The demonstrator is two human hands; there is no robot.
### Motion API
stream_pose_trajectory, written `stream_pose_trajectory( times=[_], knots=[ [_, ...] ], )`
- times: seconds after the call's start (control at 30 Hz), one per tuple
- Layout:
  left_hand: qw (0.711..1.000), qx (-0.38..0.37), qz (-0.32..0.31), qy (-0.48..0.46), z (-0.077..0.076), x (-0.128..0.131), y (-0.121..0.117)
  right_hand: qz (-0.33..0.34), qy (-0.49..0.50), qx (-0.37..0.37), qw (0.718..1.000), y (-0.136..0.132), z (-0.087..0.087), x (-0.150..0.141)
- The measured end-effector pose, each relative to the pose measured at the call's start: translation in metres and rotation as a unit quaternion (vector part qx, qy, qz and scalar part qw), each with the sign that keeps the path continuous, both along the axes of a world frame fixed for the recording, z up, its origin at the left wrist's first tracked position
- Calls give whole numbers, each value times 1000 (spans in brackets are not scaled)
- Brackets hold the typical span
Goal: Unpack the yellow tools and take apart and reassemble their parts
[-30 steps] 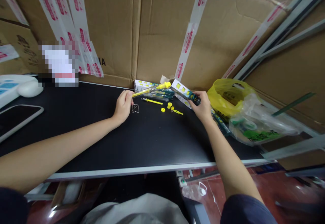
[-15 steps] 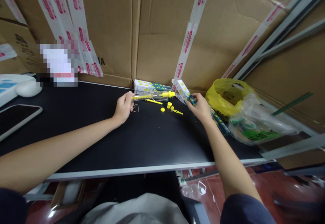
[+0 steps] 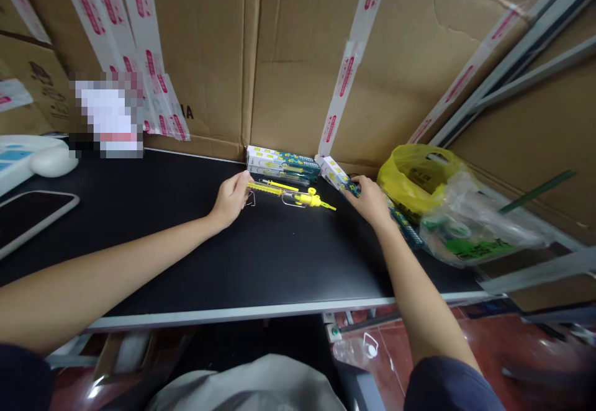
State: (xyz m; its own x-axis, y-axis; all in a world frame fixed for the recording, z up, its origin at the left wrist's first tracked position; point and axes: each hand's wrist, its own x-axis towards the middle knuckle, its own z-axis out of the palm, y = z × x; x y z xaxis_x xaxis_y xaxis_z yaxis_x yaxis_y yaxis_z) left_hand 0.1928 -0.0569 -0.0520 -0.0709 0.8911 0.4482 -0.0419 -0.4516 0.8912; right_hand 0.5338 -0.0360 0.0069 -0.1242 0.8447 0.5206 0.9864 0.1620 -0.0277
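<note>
My left hand point(image 3: 230, 200) is closed around one end of a slim yellow-and-clear syringe-like tube point(image 3: 270, 191). It is held low over the black table, its yellow end pointing right. That end overlaps small loose yellow parts point(image 3: 328, 207), so I cannot tell whether they touch. A thin yellow rod point(image 3: 282, 185) lies just behind the tube, and a bent wire piece point(image 3: 252, 198) shows beside my fingers. At the right, my right hand point(image 3: 369, 200) is closed on a long printed box point(image 3: 333, 171); its fingertips are partly hidden.
More printed boxes point(image 3: 282, 159) lie against the cardboard wall point(image 3: 298, 76). A yellow plastic bag point(image 3: 410, 178) and a clear bag point(image 3: 479, 228) stand at the right. A white device point(image 3: 28, 156) and a phone-like slab point(image 3: 35, 218) are at the left of the black table point(image 3: 223, 274).
The yellow end of the tube has swung down towards the table and the loose parts. The box's far end at my right hand has dropped slightly.
</note>
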Motion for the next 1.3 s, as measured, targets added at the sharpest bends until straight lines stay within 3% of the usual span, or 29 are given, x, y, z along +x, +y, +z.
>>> stream_pose_trajectory(
  times=[0.3, 0.53, 0.87, 1.0, 1.07, 1.13, 1.23, 1.3],
  knots=[
    [1000, -1, -2, 12, 1, 0, -1, -29, -53, -1, 998, 3, -5, 11],
    [1000, -8, -6, 9, 2, 1, -1, -53, -91, -50, 993, 2, -2, 21],
    [1000, -9, -12, 7, 1, 1, -1, -59, -84, -45, 994, 11, -15, 21],
    [1000, -10, -14, 6, 1, 2, -2, -47, -72, -17, 996, 9, -11, 16],
    [1000, -10, -16, 5, 1, 3, -2, 1, -14, 8, 1000, 4, -5, 6],
    [1000, -8, -18, 7, 2, 3, -2, 98, 71, 17, 992, -3, 2, -9],
    [1000, -5, -19, 12, 2, 3, -2, 258, 159, -16, 953, -19, 6, -35],
    [1000, -4, -17, 13, 2, 3, -2, 331, 159, -59, 928, -29, 4, -51]
  ],
)
